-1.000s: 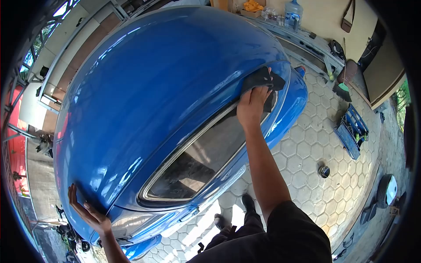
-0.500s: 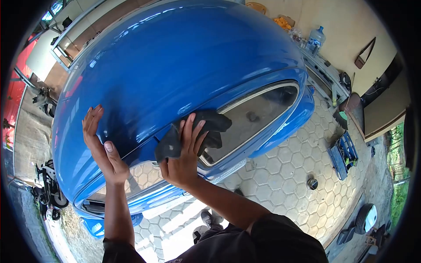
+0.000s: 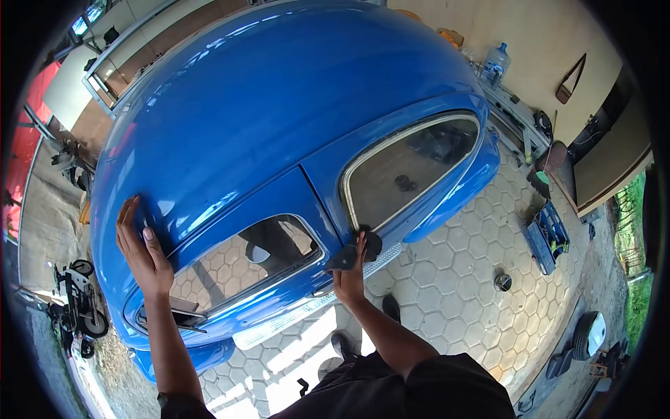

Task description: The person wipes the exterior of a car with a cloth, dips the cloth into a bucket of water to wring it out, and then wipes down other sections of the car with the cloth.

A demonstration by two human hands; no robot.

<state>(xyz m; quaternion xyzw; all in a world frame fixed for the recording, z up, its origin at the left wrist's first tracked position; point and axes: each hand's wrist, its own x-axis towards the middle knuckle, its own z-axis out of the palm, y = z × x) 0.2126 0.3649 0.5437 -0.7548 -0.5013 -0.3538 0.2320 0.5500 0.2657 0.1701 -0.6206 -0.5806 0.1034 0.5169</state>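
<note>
A rounded blue car (image 3: 300, 91) fills the middle of the view. My left hand (image 3: 146, 255), open with fingers stretched out and thumb apart, lies at the edge of its roof, above the front door window (image 3: 216, 276). Lower down and to the right, my right hand (image 3: 350, 279) presses a dark cloth (image 3: 341, 259) against the car's side, near the lower front corner of the rear side window (image 3: 408, 157). Parts of the cloth stick out on both sides of the fingers.
Hexagonal pavers (image 3: 447, 286) run beside the car. To the right are a blue tool box (image 3: 546, 237), a small round can (image 3: 502, 281) and a wheel (image 3: 588, 335). A motorcycle (image 3: 82, 300) stands at left; a water bottle (image 3: 497, 63) is at the back.
My right hand has slid the cloth from the roof edge down and right, to beside the rear side window. My left hand has shifted left and down, along the roof edge.
</note>
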